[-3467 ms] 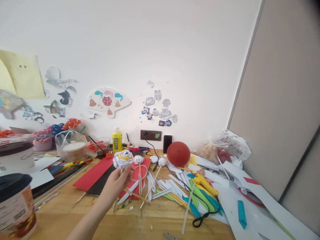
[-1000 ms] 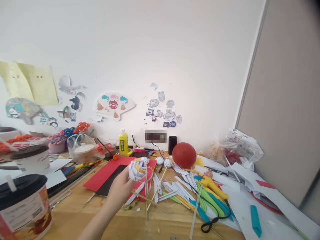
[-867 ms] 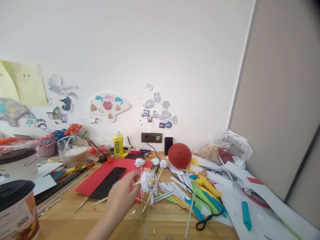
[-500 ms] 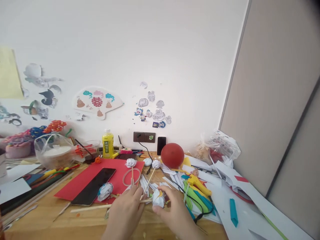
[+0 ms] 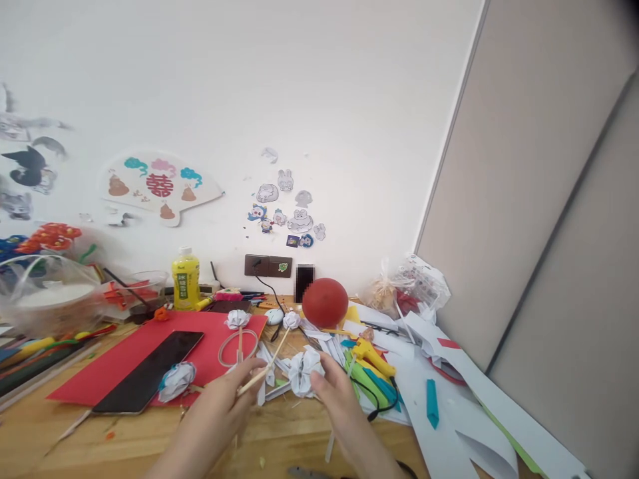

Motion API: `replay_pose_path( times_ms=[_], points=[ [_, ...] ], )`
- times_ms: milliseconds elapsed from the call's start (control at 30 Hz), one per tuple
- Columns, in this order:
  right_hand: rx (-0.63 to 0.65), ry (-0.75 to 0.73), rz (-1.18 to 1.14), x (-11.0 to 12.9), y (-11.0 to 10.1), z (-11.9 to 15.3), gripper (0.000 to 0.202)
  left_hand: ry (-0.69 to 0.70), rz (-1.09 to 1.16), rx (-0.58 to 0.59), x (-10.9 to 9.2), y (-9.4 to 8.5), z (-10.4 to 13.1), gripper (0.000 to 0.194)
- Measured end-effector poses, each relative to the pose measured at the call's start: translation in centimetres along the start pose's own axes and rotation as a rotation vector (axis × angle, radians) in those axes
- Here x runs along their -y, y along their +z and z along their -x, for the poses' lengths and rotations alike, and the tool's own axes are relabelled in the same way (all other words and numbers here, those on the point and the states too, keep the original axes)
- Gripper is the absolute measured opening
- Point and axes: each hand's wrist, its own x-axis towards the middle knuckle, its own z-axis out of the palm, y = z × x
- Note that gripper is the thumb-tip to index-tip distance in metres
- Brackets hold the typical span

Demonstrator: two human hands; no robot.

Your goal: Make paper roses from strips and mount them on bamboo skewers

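Note:
My left hand [image 5: 227, 396] is closed on a thin wooden stick [image 5: 269, 364] that slants up to the right and ends in a small crumpled white paper ball [image 5: 291, 320]. A second stick topped by another paper ball [image 5: 237, 319] rises just past its fingertips; whether it is gripped too, I cannot tell. My right hand [image 5: 333, 392] pinches a larger crumpled white paper ball [image 5: 303, 374] between thumb and fingers. Left of my left hand, a blue-and-white paper ball [image 5: 178, 382] rests by a black phone [image 5: 150, 372] on the red sheet [image 5: 94, 369].
A yellow glue gun [image 5: 373, 359] with a black cord lies on green and blue pieces at right. Behind stand a red balloon-like ball [image 5: 325, 303] and a yellow bottle [image 5: 186, 279]. White paper strips [image 5: 424, 426] cover the right side. A clear tape ring [image 5: 238, 347] lies on the red sheet.
My hands have moved apart. The paper ball in my right hand has come away from beside my left hand and turned. The view has shifted to the right.

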Motion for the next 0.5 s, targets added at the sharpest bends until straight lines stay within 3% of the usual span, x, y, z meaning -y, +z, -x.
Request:
replay_pose_path(
  times_ms=[133,300,400,467,500],
  points=[
    [0.096,-0.017,-0.122,0.8,1.3,0.8,0.05,0.149,0.263,-0.003,0.3,1.1,0.4,0.047],
    [0.203,-0.051,0.032,1.1,2.3,1.7,0.054,0.118,0.471,-0.078,-0.5,2.3,1.4,0.052],
    [0.225,-0.077,0.252,1.6,1.6,1.7,0.055,0.107,0.555,-0.127,-0.5,2.9,1.6,0.049],
    [0.213,-0.11,0.516,2.1,-0.2,1.1,0.052,0.118,0.555,-0.16,-0.3,3.0,1.6,0.045],
    [0.147,-0.108,0.699,2.3,-1.6,0.5,0.049,0.116,0.538,-0.178,-0.1,3.1,1.6,0.043]
  ],
)
